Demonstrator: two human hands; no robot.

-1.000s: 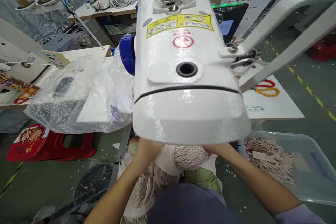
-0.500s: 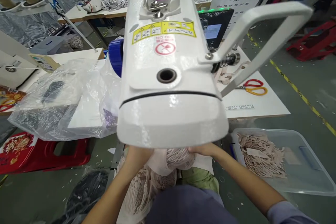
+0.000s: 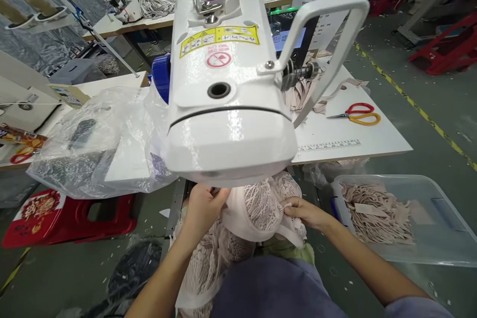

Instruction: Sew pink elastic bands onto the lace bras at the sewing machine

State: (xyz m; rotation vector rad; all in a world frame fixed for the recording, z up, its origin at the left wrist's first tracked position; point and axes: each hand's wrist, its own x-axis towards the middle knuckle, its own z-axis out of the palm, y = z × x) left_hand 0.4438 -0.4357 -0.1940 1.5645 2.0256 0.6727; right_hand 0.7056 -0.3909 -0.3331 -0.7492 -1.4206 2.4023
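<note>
A pale pink lace bra (image 3: 259, 208) is stretched between my two hands, just below the front of a white sewing machine (image 3: 231, 149). My left hand (image 3: 204, 206) pinches the band at its left side, thumb on top. On the other side, my right hand (image 3: 303, 211) has its fingers closed on the lace edge near a cup. More lace bras (image 3: 201, 273) of the same colour lie in a heap on my lap, beneath the held one. The machine's head hides its needle area from me.
To the right, red-and-yellow scissors (image 3: 357, 114) and a ruler (image 3: 330, 145) lie on the white table (image 3: 387, 141). A clear bin (image 3: 443, 238) holds beige straps (image 3: 376, 213). Clear plastic sheeting (image 3: 126, 159) drapes the left table above a red stool (image 3: 93, 218).
Both hands have come out from under the machine head with the bra, which now shows far more. The right hand has shifted rightward. The view has turned slightly.
</note>
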